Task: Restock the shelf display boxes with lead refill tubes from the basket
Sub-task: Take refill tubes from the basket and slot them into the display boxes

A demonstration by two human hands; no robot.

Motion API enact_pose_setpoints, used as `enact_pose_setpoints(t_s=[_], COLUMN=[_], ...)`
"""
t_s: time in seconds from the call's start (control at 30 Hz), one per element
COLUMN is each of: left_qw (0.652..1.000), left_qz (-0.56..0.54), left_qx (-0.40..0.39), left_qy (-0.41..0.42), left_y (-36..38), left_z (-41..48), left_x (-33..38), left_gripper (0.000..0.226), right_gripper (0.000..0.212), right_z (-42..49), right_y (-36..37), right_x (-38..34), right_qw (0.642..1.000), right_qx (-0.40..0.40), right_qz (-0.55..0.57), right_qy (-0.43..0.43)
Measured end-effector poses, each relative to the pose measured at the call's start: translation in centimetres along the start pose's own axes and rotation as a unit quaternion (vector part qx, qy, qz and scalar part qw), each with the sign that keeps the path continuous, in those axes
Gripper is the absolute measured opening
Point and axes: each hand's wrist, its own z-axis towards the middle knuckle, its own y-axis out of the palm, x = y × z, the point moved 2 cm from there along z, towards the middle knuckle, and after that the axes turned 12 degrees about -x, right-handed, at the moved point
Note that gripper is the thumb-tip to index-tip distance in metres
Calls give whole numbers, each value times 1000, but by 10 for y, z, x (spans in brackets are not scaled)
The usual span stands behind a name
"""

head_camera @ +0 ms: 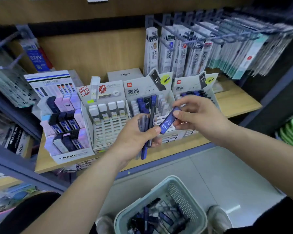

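Grips tube bundle (147, 123) in left hand (132, 139); pinches one blue HB tube (168, 119) in right hand (200, 115), near display box (142, 90).

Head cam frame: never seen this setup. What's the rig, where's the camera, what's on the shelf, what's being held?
There is no robot here. A person works with bare hands, and the single picture comes from a wide-angle camera worn on their head, looking forward and down.

The left hand grips a bundle of lead refill tubes. The right hand pinches one blue tube marked HB 0.7, held in front of the shelf.

On the wooden shelf stand cardboard display boxes. From the left they are a MONO box, a box of white-capped tubes, a middle Deli box with empty slots, and a right Deli box. Refill packs hang on hooks above.

On the floor below, a pale green basket holds more tubes.
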Motion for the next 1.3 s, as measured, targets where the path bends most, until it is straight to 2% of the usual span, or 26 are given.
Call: enact_pose_setpoints(t_s=[0.1, 0.17, 0.27, 0.37, 0.43, 0.53, 0.6, 0.73, 0.87, 1.0, 1.1, 1.3], left_qw=[998, 994, 990, 991, 992, 993, 993, 994, 994, 994, 993, 994], left_qz=[43, 83, 115, 114, 113, 112, 113, 104, 106, 103, 107, 103], left_qx=[46, 74, 80, 70, 61, 36, 17, -14, -17, -13, -16, -15], left_qy=[13, 17, 24, 19, 14, -4, -16, -36, -36, -39, -41, -46], left_y=[9, 14, 23, 33, 39, 44, 46, 49, 51, 51, 49, 43], left_z=[10, 15, 22, 33, 41, 50, 55, 68, 79, 87, 91, 93], left_x=[-2, -3, -5, -7, -8, -9, -11, -16, -16, -15, -17, -22], left_gripper=[33, 33, 31, 32, 33, 28, 24, 25, 22, 24, 22, 25], right_gripper=[13, 17, 18, 20, 30, 56, 50, 18, 14, 21, 14, 19], right_z=[-10, -13, -14, -13, -13, -11, -8, 10, 34, 60, 74, 83], right_y=[-9, -11, -8, -9, -16, -38, -59, -113, -161, -171, -169, -170], right_x=[11, 22, 37, 46, 48, 45, 43, 44, 43, 49, 63, 80], right_qw=[1000, 998, 993, 991, 990, 987, 988, 982, 939, 919, 905, 895], right_qx=[11, 1, -30, -43, -51, -49, -16, 126, 232, 220, 185, 131], right_qz=[8, -44, -105, -119, -118, -140, -147, -134, -253, -328, -382, -425], right_qy=[24, 41, 52, 50, 58, 58, 53, 46, 2, -3, 18, 30])
